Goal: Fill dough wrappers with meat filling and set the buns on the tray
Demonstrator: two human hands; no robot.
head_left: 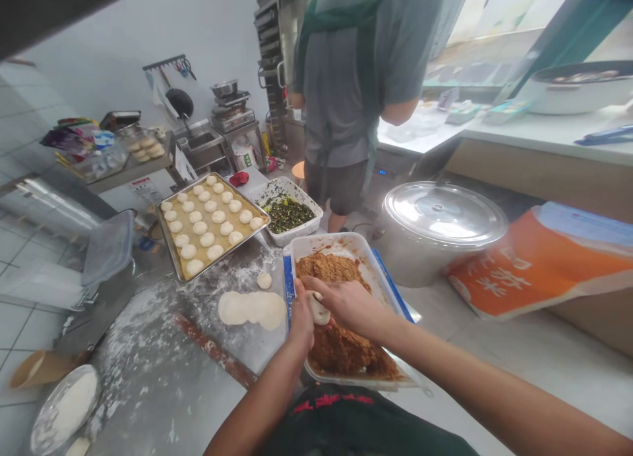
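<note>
Over a plastic tub point(355, 381) of reddish-brown filling point(341, 350), my left hand point(301, 316) and my right hand point(341, 304) are both closed around one filled dough bun point(319, 310). The left hand cups it from the side while the right fingers press on its top; part of the bun is hidden by the fingers. Left of the tub, flattened dough wrappers point(252, 309) overlap on the floured steel table point(143, 364). A small dough ball point(264, 281) lies just behind them. A flour-dusted rolling pin point(215, 350) rests near my left forearm.
A lined baking tray point(174, 263) holds several round buns. Beside it stands a white tub point(297, 230) of chopped greens. A flour bowl point(66, 406) is at lower left. A lidded round container point(440, 225) and an orange sack point(524, 265) are at right. A co-worker point(346, 80) stands ahead, back turned.
</note>
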